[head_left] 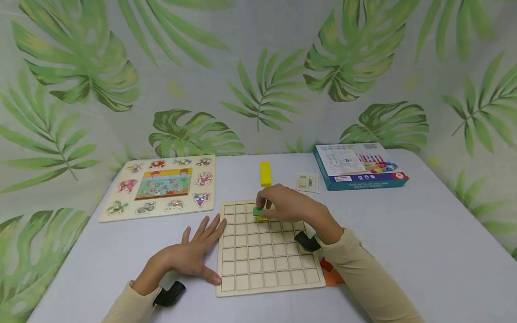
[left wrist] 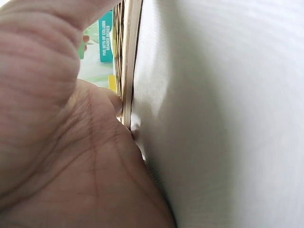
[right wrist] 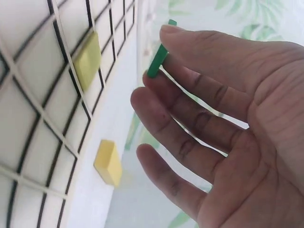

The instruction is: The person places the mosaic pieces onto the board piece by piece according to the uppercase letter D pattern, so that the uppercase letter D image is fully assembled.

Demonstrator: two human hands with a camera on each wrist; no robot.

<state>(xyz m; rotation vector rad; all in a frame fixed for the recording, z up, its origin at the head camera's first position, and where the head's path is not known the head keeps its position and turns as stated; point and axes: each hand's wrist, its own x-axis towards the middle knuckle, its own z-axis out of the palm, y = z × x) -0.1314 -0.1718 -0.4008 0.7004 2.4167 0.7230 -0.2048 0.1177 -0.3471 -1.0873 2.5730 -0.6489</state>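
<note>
My right hand (head_left: 284, 202) pinches a small flat green tile (head_left: 257, 211) between thumb and fingertips, above the upper middle of a wooden grid board (head_left: 242, 280). In the right wrist view, the green tile (right wrist: 159, 59) is held edge-on, apart from the grid. A yellow tile (right wrist: 88, 61) lies in one of the grid squares, just below the green one in the head view. My left hand (head_left: 190, 255) lies with spread fingers against the board's left edge, thumb near the lower left corner. The left wrist view shows its palm (left wrist: 90, 156) beside the board's side.
Beyond the board stand a yellow block (head_left: 265, 174) and a small printed grid card (head_left: 308, 182). A teal box (head_left: 363, 183) is at back right, a sea-animal puzzle board (head_left: 161, 211) at back left. Red and orange pieces (head_left: 332, 277) lie partly under the right forearm.
</note>
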